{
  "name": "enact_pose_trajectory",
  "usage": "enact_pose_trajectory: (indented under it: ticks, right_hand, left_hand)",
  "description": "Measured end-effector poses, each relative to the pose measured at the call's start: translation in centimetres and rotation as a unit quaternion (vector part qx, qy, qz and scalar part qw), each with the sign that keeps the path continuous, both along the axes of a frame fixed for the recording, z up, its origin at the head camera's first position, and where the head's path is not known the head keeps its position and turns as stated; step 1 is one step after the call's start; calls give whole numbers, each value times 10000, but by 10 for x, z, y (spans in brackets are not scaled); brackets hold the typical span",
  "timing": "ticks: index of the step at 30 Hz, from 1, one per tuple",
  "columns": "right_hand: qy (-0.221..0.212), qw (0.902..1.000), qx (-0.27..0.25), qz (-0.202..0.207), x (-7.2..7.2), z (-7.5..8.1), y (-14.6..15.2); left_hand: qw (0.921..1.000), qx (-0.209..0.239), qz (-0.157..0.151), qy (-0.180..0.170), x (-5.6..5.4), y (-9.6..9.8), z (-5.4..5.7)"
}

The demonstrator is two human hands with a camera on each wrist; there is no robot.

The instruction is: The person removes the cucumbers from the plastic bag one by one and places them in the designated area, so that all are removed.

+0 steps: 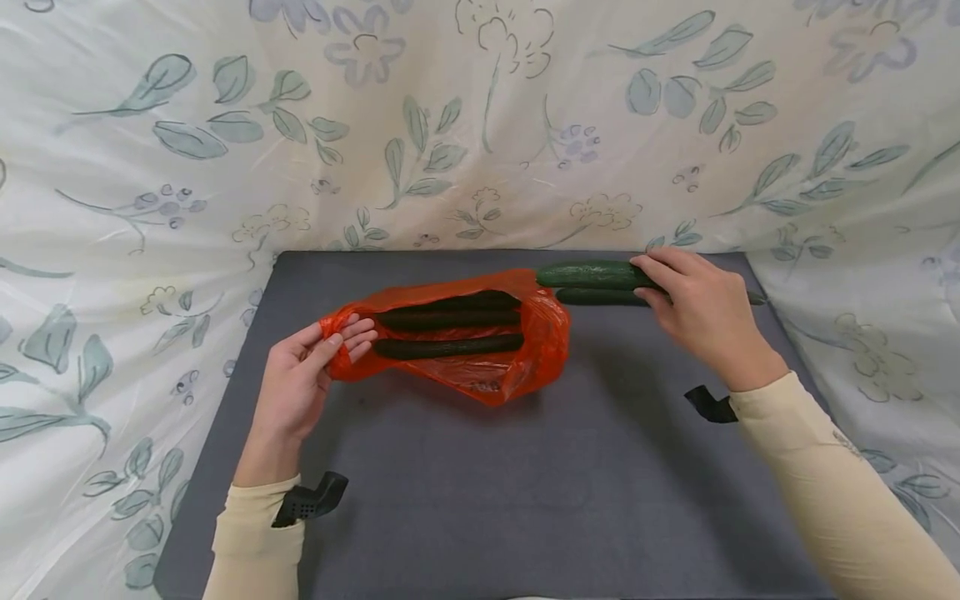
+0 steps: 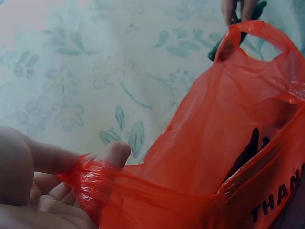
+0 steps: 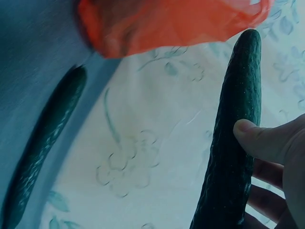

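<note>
So the right hand [image 1: 697, 308] has its grip clamped on a held cucumber [image 1: 585, 274], thumb on one face and fingers round the other, with the free end poking out leftward from that grip, right by the mouth of a red plastic bag [image 1: 546, 333]. Another one, the loose cucumber [image 1: 596, 297], lies on the tabletop [image 1: 465, 500] below that same grip. The left hand [image 1: 300, 383] pinches the bag's gathered edge, and the bagged cucumbers [image 1: 450, 347] sit just to the right of that grip. Handling-wise, the held one should be stiff and moderately heavy, probably a bit slick despite the bumpy skin, and likely to snap if bent hard. Best hold is probably near the middle, or a little back so the leading end stays free. The bag looks thin and floppy, so a bunched bit of rim beats a single layer, which could tear.
</note>
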State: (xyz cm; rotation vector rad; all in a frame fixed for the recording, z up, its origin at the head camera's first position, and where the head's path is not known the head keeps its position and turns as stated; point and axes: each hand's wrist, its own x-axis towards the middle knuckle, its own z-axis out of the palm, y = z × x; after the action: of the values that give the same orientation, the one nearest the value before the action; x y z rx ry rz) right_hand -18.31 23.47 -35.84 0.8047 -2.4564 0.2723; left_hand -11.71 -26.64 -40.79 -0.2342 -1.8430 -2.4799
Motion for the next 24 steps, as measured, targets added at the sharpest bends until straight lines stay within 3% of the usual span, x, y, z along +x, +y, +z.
enact_pose_trajectory:
  ticks: [7,15,24]
  right_hand:
    - [-185,9998,64,-82,-9,-13,18]
    - [-405,9990,146,-89,-29,-41,35]
    - [-696,9973,45,-249,-35,-62,48]
  left_hand:
    - [10000,-14,24,0,1,-2,-2]
    - [10000,-27,-18,1,0,-1,-1]
    - [10000,15,-51,-27,2,-1,-1]
